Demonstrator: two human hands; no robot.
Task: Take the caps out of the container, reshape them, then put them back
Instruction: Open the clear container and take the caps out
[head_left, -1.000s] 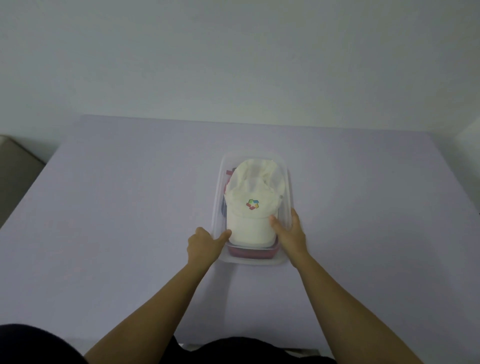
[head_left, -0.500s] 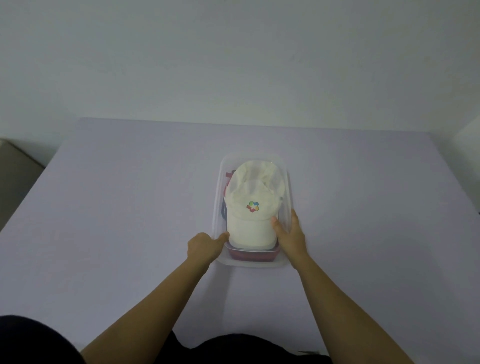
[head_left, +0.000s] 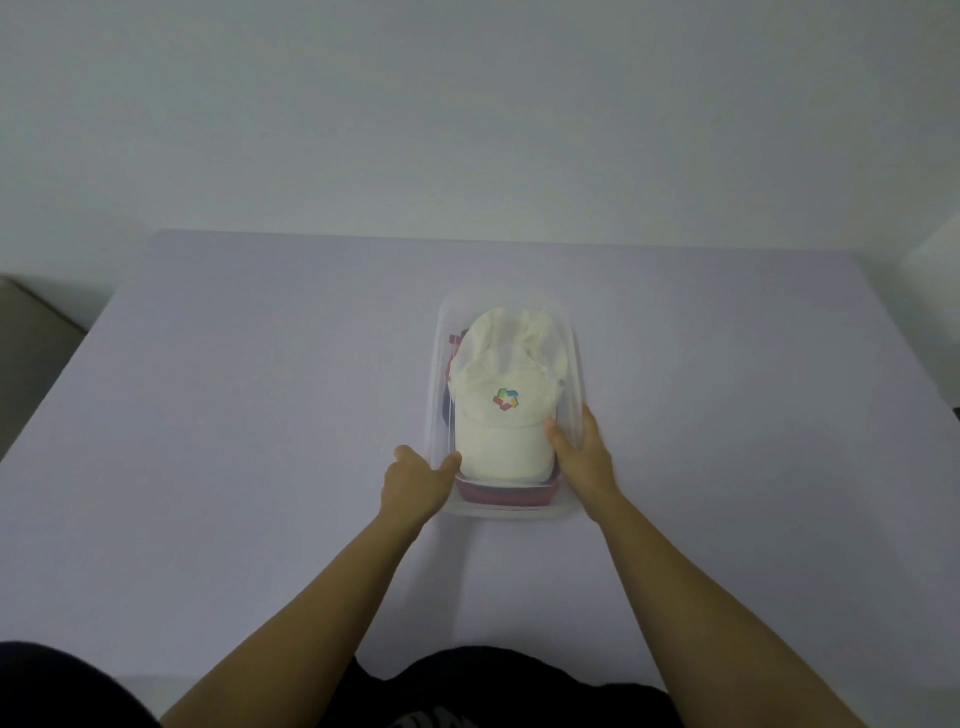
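A clear plastic container (head_left: 575, 364) stands in the middle of the lilac table (head_left: 260, 415). A white cap (head_left: 501, 415) with a coloured logo lies on top inside it, brim toward me. Under it I see the brim of a red cap (head_left: 506, 496) and a bit of a dark cap (head_left: 447, 410) at the left. My left hand (head_left: 415, 483) clasps the container's near left wall, thumb over the rim. My right hand (head_left: 584, 457) clasps the right wall, fingers outside and thumb inside against the white cap's brim.
The table ends at a pale wall (head_left: 467, 130) behind. A grey-brown surface (head_left: 31, 332) lies beyond the table's left edge. My dark clothing (head_left: 493, 686) shows at the near edge.
Almost nothing differs; both hands stay on the container's near sides and the caps lie as before.
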